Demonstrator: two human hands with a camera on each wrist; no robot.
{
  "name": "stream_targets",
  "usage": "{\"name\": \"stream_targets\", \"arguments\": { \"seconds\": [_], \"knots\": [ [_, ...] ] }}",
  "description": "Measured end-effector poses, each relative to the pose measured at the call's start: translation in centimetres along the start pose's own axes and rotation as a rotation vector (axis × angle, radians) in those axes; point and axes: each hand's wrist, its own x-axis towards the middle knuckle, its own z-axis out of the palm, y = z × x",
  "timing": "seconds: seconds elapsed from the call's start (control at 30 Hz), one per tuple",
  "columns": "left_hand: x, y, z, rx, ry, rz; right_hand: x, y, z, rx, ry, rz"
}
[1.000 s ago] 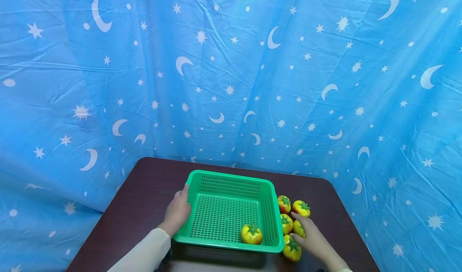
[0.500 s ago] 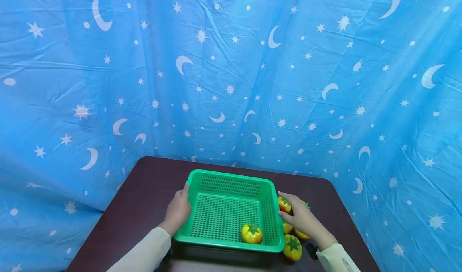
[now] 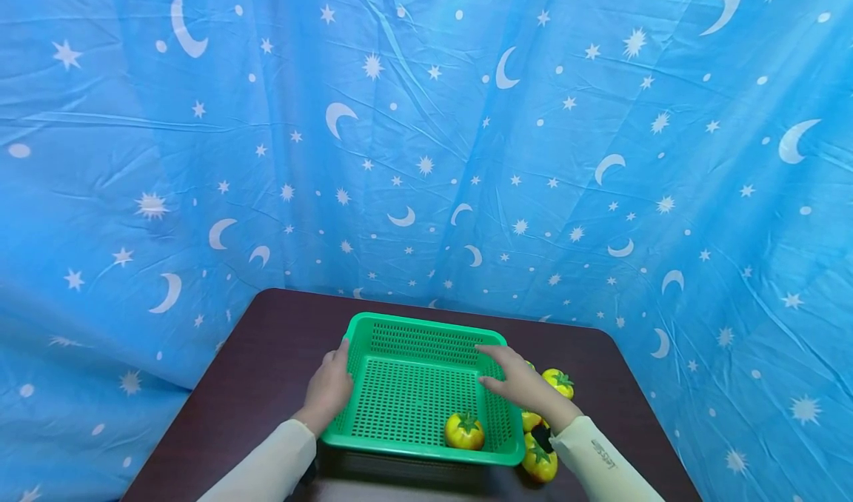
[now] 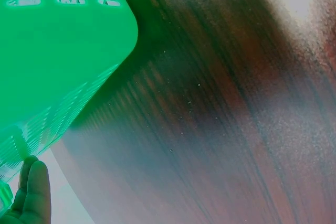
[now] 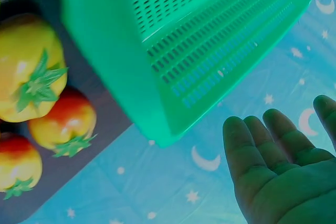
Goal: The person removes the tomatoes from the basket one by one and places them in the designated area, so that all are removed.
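A green plastic basket (image 3: 401,400) with slotted walls stands on the dark table, a yellow-red tomato (image 3: 464,432) with a green leafy top in its front right corner. My left hand (image 3: 328,389) grips the basket's left rim; from below, the left wrist view catches its fingers (image 4: 38,187) against the outer wall. Over the right rim reaches my right hand (image 3: 523,383), fingers extended and apart, reaching above the basket's inside. Its palm (image 5: 294,187) holds nothing in the right wrist view. Behind and under that arm, several more tomatoes (image 3: 558,383) lie beside the basket, partly hidden.
The brown table (image 3: 293,332) has rounded far corners. Blue curtains (image 3: 426,132) printed with moons and stars hang close behind it and along both sides. Loose tomatoes (image 5: 63,121) lie close against the basket's right wall.
My right hand has moved from the tomatoes on the right, first away from me, then left over the basket rim. My left hand and the basket have stayed put.
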Motion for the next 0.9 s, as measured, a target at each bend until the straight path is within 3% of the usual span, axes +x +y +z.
{"name": "stream_targets", "arguments": {
  "seconds": [0.37, 0.9],
  "knots": [
    [0.0, 0.1, 0.0, 0.003, 0.001, 0.004, 2.2, -1.1, 1.5, -0.014, -0.13, -0.069],
    [0.0, 0.0, 0.0, 0.001, 0.005, 0.01, 3.2, -1.4, 5.1, -0.281, -0.261, -0.125]
  ]
}}
